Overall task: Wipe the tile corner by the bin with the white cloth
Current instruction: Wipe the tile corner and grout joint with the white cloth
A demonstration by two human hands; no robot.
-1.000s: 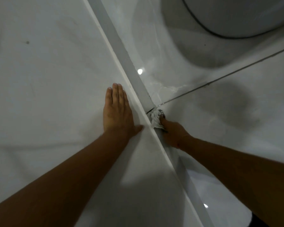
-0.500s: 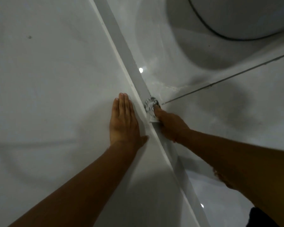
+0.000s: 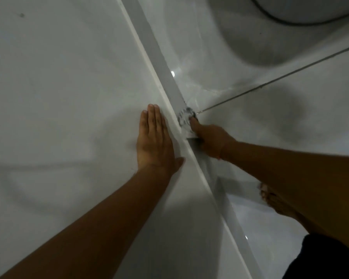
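white glossy tile fills the frame, crossed by a grey strip point(image 3: 149, 49) running from top centre to lower right. at centre, the right hand point(image 3: 211, 137) pinches a bunched white cloth point(image 3: 184, 118) against the strip where a dark grout line point(image 3: 280, 78) meets it. the left hand point(image 3: 154, 141) lies flat and spread on the wall point(image 3: 58, 87) just beside. what seems to be the bin point(image 3: 300, 9) curves across the upper right.

White wall point(image 3: 58, 87), one small dark speck point(image 3: 21, 15) upper left. Grey skirting strip point(image 3: 149, 43) runs diagonally along its base. Dark grout line point(image 3: 280, 78) crosses glossy floor. Bare foot point(image 3: 274, 200) lower right, beside dark clothing point(image 3: 326, 258).
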